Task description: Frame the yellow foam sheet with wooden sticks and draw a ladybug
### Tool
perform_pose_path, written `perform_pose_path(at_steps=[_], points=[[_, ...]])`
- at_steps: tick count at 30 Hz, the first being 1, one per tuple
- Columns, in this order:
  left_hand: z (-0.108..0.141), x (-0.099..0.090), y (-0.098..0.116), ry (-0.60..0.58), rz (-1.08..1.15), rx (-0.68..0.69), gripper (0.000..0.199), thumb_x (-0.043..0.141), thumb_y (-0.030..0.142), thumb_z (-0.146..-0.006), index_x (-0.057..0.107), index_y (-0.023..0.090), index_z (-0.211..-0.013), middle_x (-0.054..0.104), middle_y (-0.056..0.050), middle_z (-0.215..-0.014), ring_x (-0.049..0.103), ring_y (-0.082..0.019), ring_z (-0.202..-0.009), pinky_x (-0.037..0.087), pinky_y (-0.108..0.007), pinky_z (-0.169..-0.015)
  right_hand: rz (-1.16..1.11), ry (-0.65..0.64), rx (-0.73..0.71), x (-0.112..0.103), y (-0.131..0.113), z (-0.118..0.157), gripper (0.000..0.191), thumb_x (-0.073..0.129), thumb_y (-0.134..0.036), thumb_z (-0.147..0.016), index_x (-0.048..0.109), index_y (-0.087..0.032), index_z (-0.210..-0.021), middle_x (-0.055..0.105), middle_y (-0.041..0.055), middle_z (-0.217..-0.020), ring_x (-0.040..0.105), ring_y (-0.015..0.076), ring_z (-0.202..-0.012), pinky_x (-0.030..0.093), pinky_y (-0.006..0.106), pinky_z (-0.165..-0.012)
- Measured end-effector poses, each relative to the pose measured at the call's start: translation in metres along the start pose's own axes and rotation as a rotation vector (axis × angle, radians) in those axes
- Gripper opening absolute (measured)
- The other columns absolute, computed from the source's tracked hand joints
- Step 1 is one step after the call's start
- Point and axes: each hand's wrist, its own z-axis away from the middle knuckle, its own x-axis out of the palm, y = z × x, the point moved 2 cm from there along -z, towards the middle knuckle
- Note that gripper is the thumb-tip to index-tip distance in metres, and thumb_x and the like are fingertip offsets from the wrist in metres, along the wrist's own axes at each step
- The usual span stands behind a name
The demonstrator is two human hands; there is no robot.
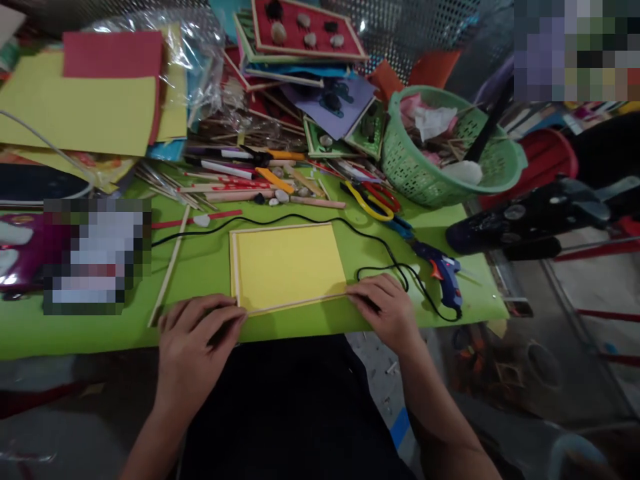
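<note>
A yellow card (290, 263) lies on the green table, with pale thin wooden sticks along its left, far and near edges. My left hand (197, 340) is closed at the card's near left corner, thumb and fingers pinching the left end of the near wooden stick (295, 303). At the near right corner, my right hand (387, 310) pinches the other end of that stick. The stick lies along the card's near edge. Beyond my right hand rests a blue glue gun (445, 270), its black cord looping behind the card. Another wooden stick (171, 267) lies left of the card.
Scissors (370, 200), markers and loose sticks lie behind the card. A green basket (450, 187) stands back right, beside a stack of framed stone pictures (310, 30). Coloured paper (85, 107) is piled back left. A black bottle-like object (525, 213) sticks out at right.
</note>
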Motion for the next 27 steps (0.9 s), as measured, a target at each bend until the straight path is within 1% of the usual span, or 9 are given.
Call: perform_pose_path(at_steps=[4, 9, 12, 13, 15, 17, 19, 22, 27], points=[[0.000, -0.001, 0.003, -0.009, 0.036, -0.047, 0.010, 0.076, 0.021, -0.093, 0.077, 0.030, -0.098, 0.077, -0.002, -0.102, 0.068, -0.025, -0.094, 0.047, -0.043, -0.086, -0.008, -0.016, -0.002, -0.001, 0.001, 0.001, 0.011, 0.069, -0.019, -0.099, 0.079, -0.024, -0.099, 0.077, 0.0041, -0.090, 0.071, 0.0217, -0.086, 0.056, 0.037, -0.077], [-0.005, -0.006, 0.005, -0.049, 0.026, -0.067, 0.011, 0.073, 0.018, -0.095, 0.076, 0.029, -0.094, 0.077, -0.001, -0.098, 0.068, -0.021, -0.092, 0.047, -0.039, -0.085, -0.027, -0.013, -0.022, 0.001, 0.005, 0.003, 0.011, 0.071, -0.018, -0.096, 0.078, -0.026, -0.098, 0.077, 0.0025, -0.089, 0.072, 0.0225, -0.086, 0.055, 0.038, -0.077], [-0.006, -0.006, 0.002, -0.055, 0.025, -0.044, 0.009, 0.071, 0.022, -0.097, 0.076, 0.028, -0.102, 0.079, -0.002, -0.099, 0.069, -0.021, -0.092, 0.049, -0.038, -0.083, -0.022, -0.020, -0.027, 0.002, 0.007, 0.006, 0.008, 0.069, -0.021, -0.098, 0.076, -0.025, -0.099, 0.077, 0.0025, -0.091, 0.072, 0.0230, -0.087, 0.053, 0.038, -0.079], [-0.005, -0.005, 0.001, -0.034, 0.018, -0.037, 0.011, 0.069, 0.024, -0.098, 0.076, 0.027, -0.106, 0.079, -0.004, -0.099, 0.070, -0.022, -0.092, 0.049, -0.038, -0.083, -0.027, -0.024, -0.031, 0.003, 0.007, 0.006, 0.008, 0.068, -0.022, -0.099, 0.075, -0.025, -0.099, 0.077, 0.0025, -0.092, 0.072, 0.0232, -0.087, 0.052, 0.038, -0.080], [-0.001, -0.001, -0.001, 0.059, -0.026, -0.028, 0.017, 0.062, 0.025, -0.100, 0.075, 0.025, -0.112, 0.079, -0.006, -0.099, 0.071, -0.023, -0.092, 0.051, -0.039, -0.083, -0.052, -0.032, -0.040, 0.002, 0.007, 0.007, 0.009, 0.065, -0.024, -0.102, 0.073, -0.026, -0.098, 0.077, 0.0022, -0.092, 0.071, 0.0234, -0.087, 0.050, 0.038, -0.079], [0.004, 0.005, -0.002, 0.190, -0.101, -0.030, 0.021, 0.056, 0.023, -0.101, 0.074, 0.025, -0.112, 0.080, -0.007, -0.096, 0.072, -0.023, -0.090, 0.052, -0.039, -0.083, -0.082, -0.041, -0.050, 0.001, 0.008, 0.007, 0.012, 0.061, -0.026, -0.104, 0.072, -0.026, -0.098, 0.077, 0.0021, -0.091, 0.071, 0.0236, -0.085, 0.049, 0.038, -0.078], [0.009, 0.012, -0.003, 0.259, -0.169, -0.053, 0.024, 0.053, 0.024, -0.101, 0.074, 0.025, -0.111, 0.080, -0.007, -0.095, 0.073, -0.024, -0.088, 0.053, -0.041, -0.084, -0.109, -0.047, -0.063, 0.001, 0.010, 0.007, 0.013, 0.059, -0.026, -0.104, 0.071, -0.027, -0.099, 0.077, 0.0023, -0.091, 0.071, 0.0239, -0.083, 0.047, 0.038, -0.076], [0.014, 0.019, -0.003, 0.309, -0.286, -0.075, 0.033, 0.044, 0.032, -0.103, 0.075, 0.025, -0.109, 0.081, -0.008, -0.092, 0.074, -0.025, -0.087, 0.053, -0.044, -0.086, -0.171, -0.057, -0.078, 0.001, 0.015, 0.008, 0.013, 0.057, -0.026, -0.104, 0.070, -0.027, -0.100, 0.078, 0.0029, -0.091, 0.072, 0.0249, -0.082, 0.046, 0.040, -0.074], [0.012, 0.023, -0.002, 0.335, -0.409, -0.116, 0.047, 0.033, 0.043, -0.106, 0.076, 0.023, -0.103, 0.078, -0.008, -0.087, 0.071, -0.025, -0.082, 0.051, -0.044, -0.082, -0.344, -0.149, -0.155, -0.002, 0.027, 0.015, 0.010, 0.059, -0.024, -0.101, 0.068, -0.029, -0.103, 0.079, 0.0018, -0.091, 0.075, 0.0247, -0.081, 0.048, 0.041, -0.070]])
